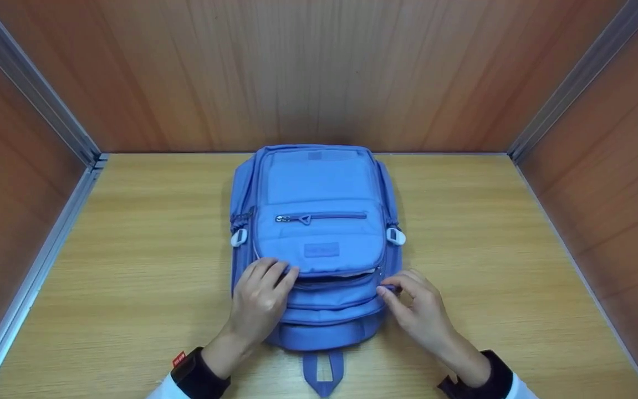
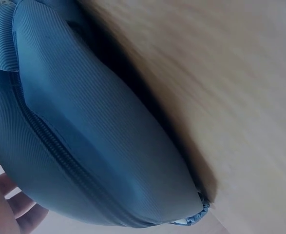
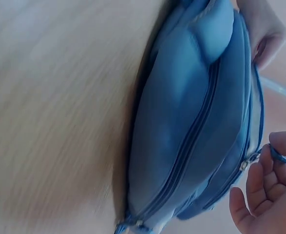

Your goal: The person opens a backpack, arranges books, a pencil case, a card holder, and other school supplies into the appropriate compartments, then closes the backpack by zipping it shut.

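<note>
A blue backpack [image 1: 319,183] lies on its back on the wooden table, its top handle [image 1: 323,374] toward the person. The front pocket's zipper is partly undone, leaving a dark gap [image 1: 335,281] along the pocket edge. My left hand [image 1: 260,296] holds the edge of that pocket at the left end of the gap. On the other side, my right hand [image 1: 421,307] pinches a zipper pull [image 3: 277,154] between thumb and fingers; the right wrist view shows it drawn out from the slider [image 3: 243,165]. In the left wrist view, only some left fingers [image 2: 28,214] show past the bag's side.
A short zipper [image 1: 321,217] with a triangular pull crosses the bag's front. White buckles [image 1: 396,236] sit on both sides. Wood panels [image 1: 319,72] with metal edging [image 1: 47,244] enclose the table [image 1: 147,238] at the back, left and right.
</note>
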### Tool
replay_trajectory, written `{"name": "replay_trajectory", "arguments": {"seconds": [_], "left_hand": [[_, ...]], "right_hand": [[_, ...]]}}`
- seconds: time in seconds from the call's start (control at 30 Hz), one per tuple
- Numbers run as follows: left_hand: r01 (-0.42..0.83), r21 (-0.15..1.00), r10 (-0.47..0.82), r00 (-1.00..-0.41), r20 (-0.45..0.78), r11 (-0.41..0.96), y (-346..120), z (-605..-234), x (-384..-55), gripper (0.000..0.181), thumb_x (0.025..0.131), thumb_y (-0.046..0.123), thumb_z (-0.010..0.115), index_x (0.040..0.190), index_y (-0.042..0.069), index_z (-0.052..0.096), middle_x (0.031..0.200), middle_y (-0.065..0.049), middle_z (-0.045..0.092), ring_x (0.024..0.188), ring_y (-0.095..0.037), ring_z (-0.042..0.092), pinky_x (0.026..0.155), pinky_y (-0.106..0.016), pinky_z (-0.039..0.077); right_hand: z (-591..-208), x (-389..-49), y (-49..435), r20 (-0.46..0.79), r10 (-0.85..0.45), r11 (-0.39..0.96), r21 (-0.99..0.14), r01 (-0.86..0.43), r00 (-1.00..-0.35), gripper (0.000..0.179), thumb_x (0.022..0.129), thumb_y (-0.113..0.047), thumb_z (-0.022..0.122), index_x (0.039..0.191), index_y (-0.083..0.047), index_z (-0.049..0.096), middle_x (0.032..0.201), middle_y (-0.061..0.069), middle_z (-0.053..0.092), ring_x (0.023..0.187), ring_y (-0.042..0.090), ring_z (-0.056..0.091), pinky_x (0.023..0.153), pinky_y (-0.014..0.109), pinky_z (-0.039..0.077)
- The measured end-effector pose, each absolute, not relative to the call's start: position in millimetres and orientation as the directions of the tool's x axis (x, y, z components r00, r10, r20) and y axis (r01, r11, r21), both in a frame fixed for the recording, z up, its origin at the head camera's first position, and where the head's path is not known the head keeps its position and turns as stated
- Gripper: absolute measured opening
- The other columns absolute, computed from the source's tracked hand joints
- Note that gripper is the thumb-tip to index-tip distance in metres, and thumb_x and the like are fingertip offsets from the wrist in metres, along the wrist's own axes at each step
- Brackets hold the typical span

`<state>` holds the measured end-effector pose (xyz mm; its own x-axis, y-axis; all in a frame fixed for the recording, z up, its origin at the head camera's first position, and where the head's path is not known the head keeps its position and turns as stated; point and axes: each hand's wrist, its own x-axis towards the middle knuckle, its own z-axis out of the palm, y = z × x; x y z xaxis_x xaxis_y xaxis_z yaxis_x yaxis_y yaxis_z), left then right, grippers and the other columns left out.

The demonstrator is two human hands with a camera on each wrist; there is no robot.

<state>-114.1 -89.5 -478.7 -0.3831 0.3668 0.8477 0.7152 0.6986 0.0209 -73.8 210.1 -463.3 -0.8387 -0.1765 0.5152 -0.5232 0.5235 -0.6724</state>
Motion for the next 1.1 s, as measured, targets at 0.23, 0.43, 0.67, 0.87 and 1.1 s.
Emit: {"name": "replay_trajectory", "arguments": {"seconds": [0.23, 0.43, 0.67, 0.87, 1.1], "left_hand": [[0.715, -0.002, 0.352, -0.342, 0.872, 0.700, -89, -479, -118, 0.023, 0.091, -0.005, 0.060, 0.099, 0.003, 0.080, 0.091, -0.013, 0.075, 0.081, -0.032, 0.068, 0.074, -0.046, 0.061], [0.712, 0.005, 0.351, -0.352, 0.868, 0.703, -88, -477, -118, 0.024, 0.090, -0.005, 0.060, 0.097, 0.003, 0.081, 0.090, -0.012, 0.075, 0.080, -0.031, 0.068, 0.072, -0.045, 0.060], [0.694, 0.026, 0.366, -0.411, 0.835, 0.720, -89, -474, -116, 0.022, 0.089, -0.004, 0.061, 0.097, 0.003, 0.081, 0.090, -0.012, 0.075, 0.081, -0.031, 0.068, 0.074, -0.045, 0.060], [0.679, -0.001, 0.383, -0.412, 0.826, 0.734, -89, -473, -115, 0.022, 0.090, -0.002, 0.061, 0.095, 0.004, 0.081, 0.088, -0.011, 0.075, 0.079, -0.031, 0.068, 0.074, -0.045, 0.060], [0.681, 0.008, 0.389, -0.427, 0.817, 0.732, -89, -472, -114, 0.021, 0.091, 0.000, 0.061, 0.096, 0.004, 0.081, 0.090, -0.011, 0.075, 0.081, -0.031, 0.068, 0.075, -0.046, 0.060]], "right_hand": [[-464, -68, 184, 0.575, -0.239, 0.475, -0.634, -0.610, -0.783, 0.019, 0.087, 0.005, 0.080, 0.097, -0.010, 0.075, 0.093, -0.009, 0.070, 0.086, 0.011, 0.061, 0.070, 0.020, 0.050], [-463, -66, 164, 0.574, -0.231, 0.460, -0.647, -0.609, -0.785, 0.009, 0.091, 0.000, 0.077, 0.098, -0.006, 0.075, 0.095, -0.007, 0.071, 0.089, 0.012, 0.063, 0.074, 0.023, 0.052], [-463, -61, 142, 0.540, -0.247, 0.441, -0.677, -0.589, -0.805, 0.007, 0.094, -0.004, 0.076, 0.101, -0.007, 0.076, 0.098, -0.010, 0.071, 0.092, 0.011, 0.063, 0.076, 0.026, 0.055], [-462, -58, 128, 0.473, -0.260, 0.439, -0.719, -0.539, -0.842, 0.008, 0.097, -0.009, 0.074, 0.105, -0.007, 0.076, 0.100, -0.011, 0.070, 0.093, 0.008, 0.062, 0.076, 0.027, 0.055], [-461, -58, 123, 0.432, -0.284, 0.414, -0.750, -0.516, -0.856, 0.014, 0.100, -0.011, 0.071, 0.112, -0.006, 0.077, 0.102, -0.009, 0.071, 0.090, 0.007, 0.061, 0.072, 0.025, 0.056]]}}
